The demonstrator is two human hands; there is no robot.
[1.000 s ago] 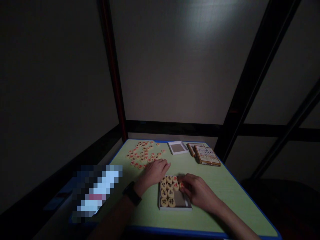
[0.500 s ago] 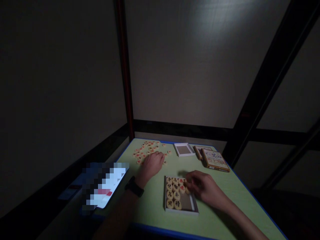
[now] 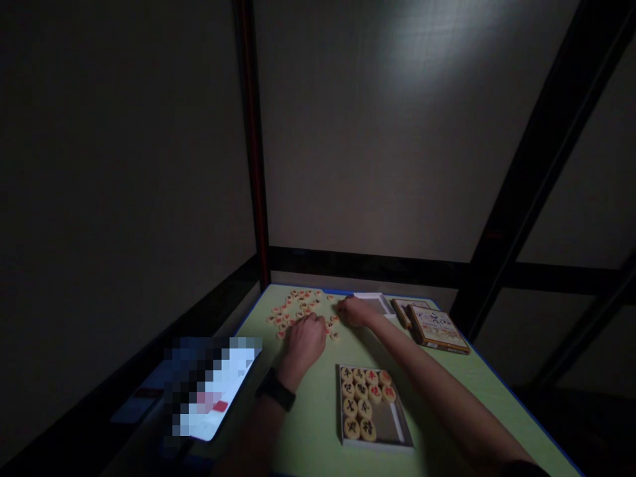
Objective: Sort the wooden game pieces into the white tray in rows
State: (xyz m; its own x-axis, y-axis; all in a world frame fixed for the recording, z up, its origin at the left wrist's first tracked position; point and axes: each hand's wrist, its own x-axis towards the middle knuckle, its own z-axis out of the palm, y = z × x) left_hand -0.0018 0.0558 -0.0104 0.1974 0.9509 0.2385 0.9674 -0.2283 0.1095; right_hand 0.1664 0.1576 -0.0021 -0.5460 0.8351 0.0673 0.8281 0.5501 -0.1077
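Note:
Round wooden Chinese chess pieces with red and black characters lie scattered at the far left of the table. My left hand, wearing a black wristband, rests among their near edge with fingers curled down; its fingertips are hidden. My right hand stretches to the right edge of the pieces, its fingers drawn together. What either hand holds cannot be made out. Nearer to me, a shallow white-edged box contains black-marked pieces in its left columns and red-marked ones at its upper right. Its lower right shows bare bottom.
The green table has a blue edge. An open white box lid or tray lies behind my right forearm. Two printed boxes sit at the right. A lit screen, partly pixelated, is at the left. Walls stand behind.
My right hand has gone from the box to the scattered pieces, leaving red-marked pieces in the box's upper right. My left hand stays among the pieces. The view has shifted slightly.

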